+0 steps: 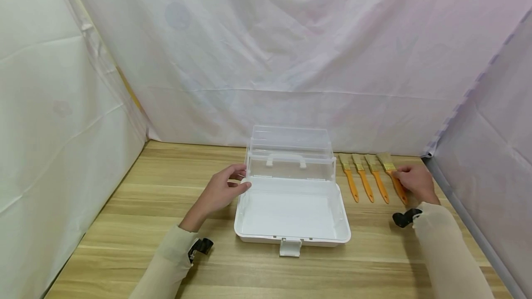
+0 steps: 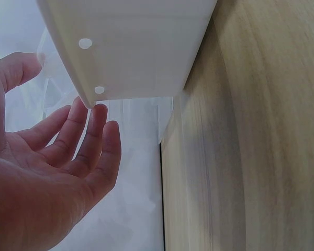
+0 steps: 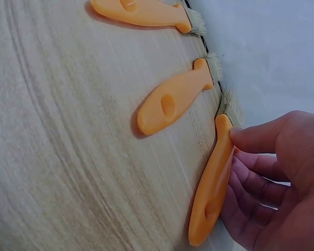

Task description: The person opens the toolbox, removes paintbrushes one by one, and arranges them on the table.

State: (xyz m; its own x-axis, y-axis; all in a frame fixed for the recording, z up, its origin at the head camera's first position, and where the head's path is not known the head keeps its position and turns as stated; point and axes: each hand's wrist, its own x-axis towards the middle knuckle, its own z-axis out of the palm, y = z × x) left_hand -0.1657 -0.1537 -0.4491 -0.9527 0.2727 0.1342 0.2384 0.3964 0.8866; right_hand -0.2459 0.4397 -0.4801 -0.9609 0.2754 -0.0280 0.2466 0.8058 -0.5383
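Note:
A white plastic box (image 1: 293,211) with a clear lid (image 1: 291,144) tipped back stands on the table, its front latch (image 1: 290,247) hanging down. My left hand (image 1: 224,188) is at the box's back left corner, thumb by the raised lid, loosely bent fingertips (image 2: 98,112) at the rim corner. To the right of the box lie several orange-handled paintbrushes (image 1: 363,179), bristles away from me. My right hand (image 1: 415,181) pinches the rightmost paintbrush (image 3: 212,183) near its metal band, thumb on the near face and fingers along the other side.
A wooden table (image 1: 166,206) carries everything. White cloth (image 1: 291,59) hangs behind it and along both sides. A grey strip (image 1: 469,225) runs along the right edge. Black wrist mounts (image 1: 201,246) sit on both sleeves.

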